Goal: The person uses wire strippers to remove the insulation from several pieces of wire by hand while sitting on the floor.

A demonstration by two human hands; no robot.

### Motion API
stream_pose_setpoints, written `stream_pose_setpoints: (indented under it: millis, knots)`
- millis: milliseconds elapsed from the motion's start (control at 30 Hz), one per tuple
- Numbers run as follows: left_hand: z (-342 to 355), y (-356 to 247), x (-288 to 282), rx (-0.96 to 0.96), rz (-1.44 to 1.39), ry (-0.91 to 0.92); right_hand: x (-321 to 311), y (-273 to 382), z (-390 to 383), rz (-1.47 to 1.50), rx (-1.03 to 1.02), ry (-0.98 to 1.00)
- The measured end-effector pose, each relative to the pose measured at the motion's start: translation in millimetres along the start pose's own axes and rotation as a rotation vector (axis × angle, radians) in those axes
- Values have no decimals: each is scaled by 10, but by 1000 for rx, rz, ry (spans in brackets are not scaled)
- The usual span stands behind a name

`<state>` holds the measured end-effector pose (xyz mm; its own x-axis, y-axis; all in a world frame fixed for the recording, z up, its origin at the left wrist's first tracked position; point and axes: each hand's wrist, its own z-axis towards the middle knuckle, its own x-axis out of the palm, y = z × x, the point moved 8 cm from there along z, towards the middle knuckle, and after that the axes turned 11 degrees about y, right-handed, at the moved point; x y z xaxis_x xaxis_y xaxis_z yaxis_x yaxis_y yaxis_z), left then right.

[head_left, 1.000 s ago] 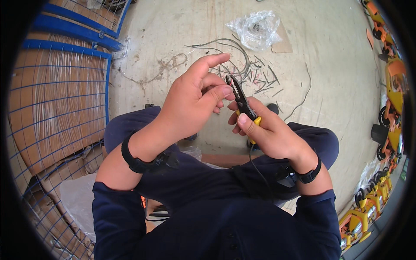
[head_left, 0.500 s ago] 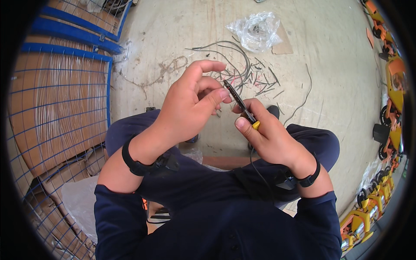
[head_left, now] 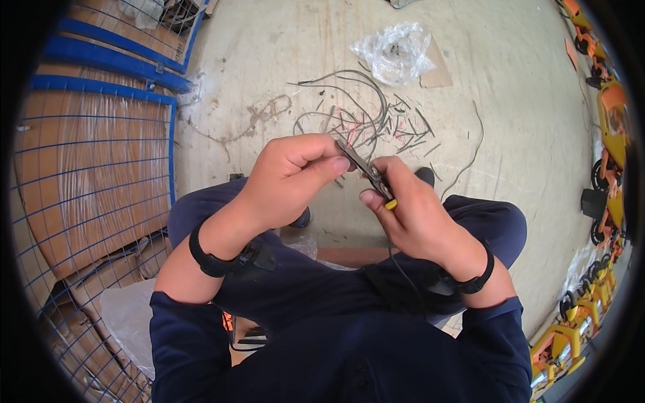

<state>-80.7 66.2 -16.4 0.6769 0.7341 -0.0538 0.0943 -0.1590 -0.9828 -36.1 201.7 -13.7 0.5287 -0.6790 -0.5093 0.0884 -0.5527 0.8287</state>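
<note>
Yellow-handled pliers (head_left: 377, 180) are grasped in the right hand (head_left: 418, 209), apparently angled to be reached by the left hand (head_left: 285, 180), fingers curled; its contents, if any, cannot be told.

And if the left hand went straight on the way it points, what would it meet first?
Probably the pliers in the right hand: they show right beside the left hand, though depth and contact are unclear.
</note>
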Motion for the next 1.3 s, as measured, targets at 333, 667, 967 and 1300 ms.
stream_pose_setpoints:
  millis: [333, 667, 967, 1300]
  knots:
    - [-62, -72, 38, 41, -480, 162, 180, 15, -80, 715, 0, 364]
    - [-73, 85, -170, -146, -345, -1, -261, -525, 74, 642, 253, -113]
    - [-258, 220, -335, -208, -383, 26, -528, -759, 37, 473, 301, -218]
    - [-345, 185, -572, -269, 107, 64, -682, -838, -11, 581, 292, -339]
